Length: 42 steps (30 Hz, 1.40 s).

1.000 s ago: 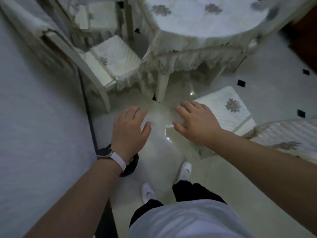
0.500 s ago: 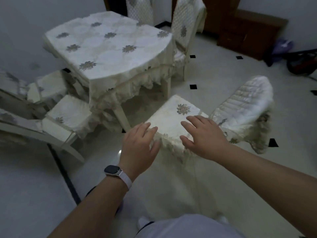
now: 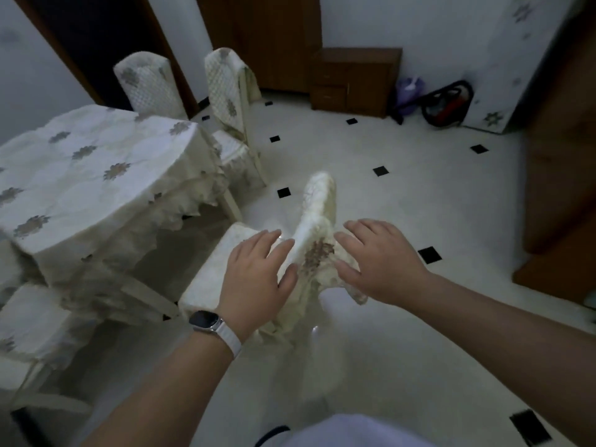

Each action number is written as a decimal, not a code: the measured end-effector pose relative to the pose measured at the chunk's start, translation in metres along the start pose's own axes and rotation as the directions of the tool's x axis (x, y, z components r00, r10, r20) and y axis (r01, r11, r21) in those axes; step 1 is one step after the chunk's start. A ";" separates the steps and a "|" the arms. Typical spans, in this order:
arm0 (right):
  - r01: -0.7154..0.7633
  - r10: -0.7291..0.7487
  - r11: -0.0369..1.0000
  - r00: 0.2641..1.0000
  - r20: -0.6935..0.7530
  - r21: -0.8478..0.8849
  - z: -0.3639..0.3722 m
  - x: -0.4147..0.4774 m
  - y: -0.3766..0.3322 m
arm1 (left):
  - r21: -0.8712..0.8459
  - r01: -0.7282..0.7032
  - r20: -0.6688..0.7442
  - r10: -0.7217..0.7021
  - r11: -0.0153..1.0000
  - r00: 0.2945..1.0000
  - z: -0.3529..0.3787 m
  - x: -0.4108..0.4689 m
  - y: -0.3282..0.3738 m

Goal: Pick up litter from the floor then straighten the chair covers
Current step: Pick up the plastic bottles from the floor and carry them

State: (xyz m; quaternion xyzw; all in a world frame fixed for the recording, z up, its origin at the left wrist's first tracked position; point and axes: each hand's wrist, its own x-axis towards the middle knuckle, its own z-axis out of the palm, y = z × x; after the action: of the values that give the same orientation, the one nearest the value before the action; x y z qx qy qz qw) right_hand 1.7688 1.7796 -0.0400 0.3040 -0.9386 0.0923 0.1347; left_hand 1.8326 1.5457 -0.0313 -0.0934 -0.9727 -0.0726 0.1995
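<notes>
In the middle of the frame I see the cream chair cover (image 3: 317, 217). It is quilted, with a brown flower patch and a frilly edge, and it sits bunched and crooked on the chair back. The left hand (image 3: 258, 275) and right hand (image 3: 383, 262) are spread out with straight fingers, one on each side of it. In the upper right a red and black bag (image 3: 448, 103) lies by the wall, and I cannot tell what is inside.

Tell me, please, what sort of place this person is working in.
Most likely a home dining room: a cloth-draped table, quilted chair covers on the seats around it, and a wooden cabinet against the wall.
</notes>
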 end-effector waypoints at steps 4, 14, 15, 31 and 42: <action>-0.083 0.083 0.997 0.995 -0.061 -0.004 -0.005 -0.003 0.054 | -0.030 -0.079 0.010 0.079 0.996 0.997 0.019 0.057 0.036; -0.244 0.242 0.970 0.968 -0.061 -0.025 0.016 0.043 0.167 | -0.134 -0.109 0.028 0.114 0.985 0.993 0.108 0.189 0.056; -0.260 0.258 0.965 0.964 -0.070 -0.028 0.019 0.054 0.182 | -0.156 -0.101 0.025 0.106 0.983 0.994 0.121 0.207 0.056; -0.402 0.410 0.906 0.912 0.032 -0.133 0.033 0.211 0.359 | -0.295 -0.198 0.022 0.214 0.935 0.977 0.242 0.455 0.044; -0.357 0.357 0.934 0.934 0.003 -0.038 0.075 0.302 0.498 | -0.229 -0.153 0.056 0.170 0.961 0.984 0.302 0.585 0.055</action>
State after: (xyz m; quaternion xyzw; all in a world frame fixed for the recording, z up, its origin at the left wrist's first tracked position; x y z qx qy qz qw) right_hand 1.2226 1.9934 -0.0628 0.1267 -0.9803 0.0966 0.1165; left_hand 1.2030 1.7424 -0.0657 -0.1971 -0.9543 -0.1617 0.1560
